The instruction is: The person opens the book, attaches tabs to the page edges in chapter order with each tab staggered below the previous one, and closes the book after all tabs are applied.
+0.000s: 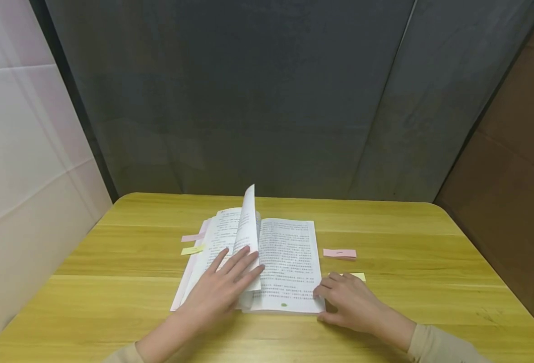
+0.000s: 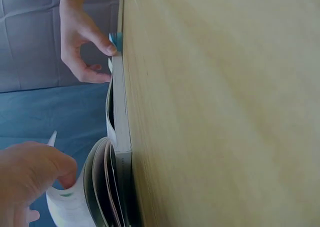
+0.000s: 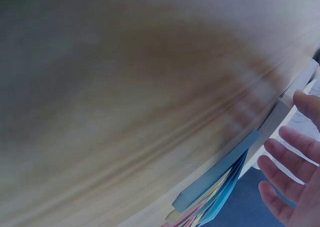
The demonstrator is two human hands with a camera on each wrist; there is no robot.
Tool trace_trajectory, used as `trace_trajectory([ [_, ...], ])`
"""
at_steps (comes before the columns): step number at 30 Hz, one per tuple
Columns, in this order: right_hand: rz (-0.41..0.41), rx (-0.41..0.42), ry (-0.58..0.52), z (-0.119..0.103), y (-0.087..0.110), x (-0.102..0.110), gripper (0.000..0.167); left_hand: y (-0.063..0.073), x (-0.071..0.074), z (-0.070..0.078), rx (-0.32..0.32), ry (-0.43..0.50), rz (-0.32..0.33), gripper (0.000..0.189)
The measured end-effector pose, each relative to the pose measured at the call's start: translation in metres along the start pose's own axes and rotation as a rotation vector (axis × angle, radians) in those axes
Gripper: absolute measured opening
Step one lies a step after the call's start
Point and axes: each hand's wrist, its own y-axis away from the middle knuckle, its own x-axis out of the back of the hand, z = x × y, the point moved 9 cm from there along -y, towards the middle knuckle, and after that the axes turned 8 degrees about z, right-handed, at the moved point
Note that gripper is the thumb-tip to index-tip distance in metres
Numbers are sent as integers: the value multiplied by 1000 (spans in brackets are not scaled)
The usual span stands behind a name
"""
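Note:
An open book (image 1: 289, 262) with printed pages lies on the table. My left hand (image 1: 223, 287), its fingers spread, rests against a raised page (image 1: 248, 222) near the middle of the book. That page stands up and bends, with its top above the fingers. In the left wrist view, curved pages (image 2: 75, 207) fan out beside the left hand (image 2: 30, 182). My right hand (image 1: 350, 302) touches the lower right corner of the book. In the right wrist view, its thumb meets the book's edge (image 3: 272, 119) and the other fingers are apart and loosely bent.
Pink sticky notes (image 1: 339, 253) and yellow sticky notes (image 1: 359, 277) lie right of the book; the right hand partly covers the yellow ones. A pink tab (image 1: 192, 237) and a yellow tab (image 1: 192, 249) stick out from the book's left side. A dark partition (image 1: 249, 101) stands behind the wooden table.

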Motion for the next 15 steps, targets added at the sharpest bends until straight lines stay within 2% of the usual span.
trace_trajectory([
  [7,8,7,1,0,0,0,35,5,-3,-6,25,-48,-19,74],
  [12,14,7,2,-1,-1,1,33,7,-7,-9,32,-103,-41,67],
  [15,14,7,2,-1,-1,1,34,8,-10,-9,39,-78,-57,59],
])
